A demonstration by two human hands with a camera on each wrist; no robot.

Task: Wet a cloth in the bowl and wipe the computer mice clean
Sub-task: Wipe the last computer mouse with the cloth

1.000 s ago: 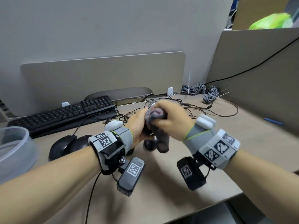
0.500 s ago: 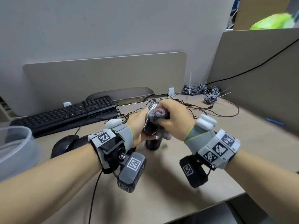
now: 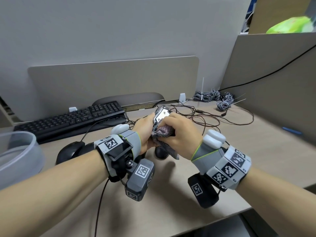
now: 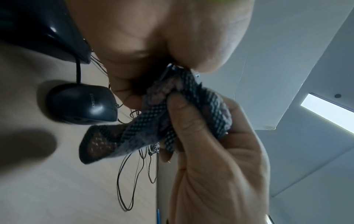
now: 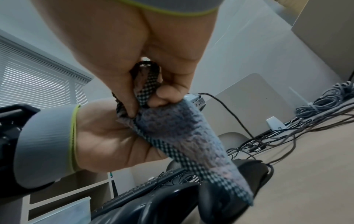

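Observation:
My left hand [image 3: 143,132] holds a corded mouse [image 3: 162,115] up off the desk, its silvery underside facing me. My right hand [image 3: 181,134] grips a bunched grey-purple checked cloth [image 3: 163,132] and presses it against the near part of that mouse. In the left wrist view the right thumb pinches the cloth [image 4: 184,112], whose tail hangs down. In the right wrist view the cloth [image 5: 182,136] drapes from the right fingers beside the left hand [image 5: 107,136], and the held mouse [image 5: 197,99] peeks out behind. A clear bowl [image 3: 18,151] stands at the far left.
Black mice lie on the desk: two together at the left [image 3: 70,151], one under my hands [image 3: 160,152]. A black keyboard [image 3: 71,120] lies behind them. Thin cables [image 3: 213,117] and grey cable coils [image 3: 220,98] spread at the back right. Partition panels [image 3: 273,82] close the back and right.
My right hand has slid the cloth down the mouse toward me, uncovering more of its silvery underside. Both hands have stayed together above the desk.

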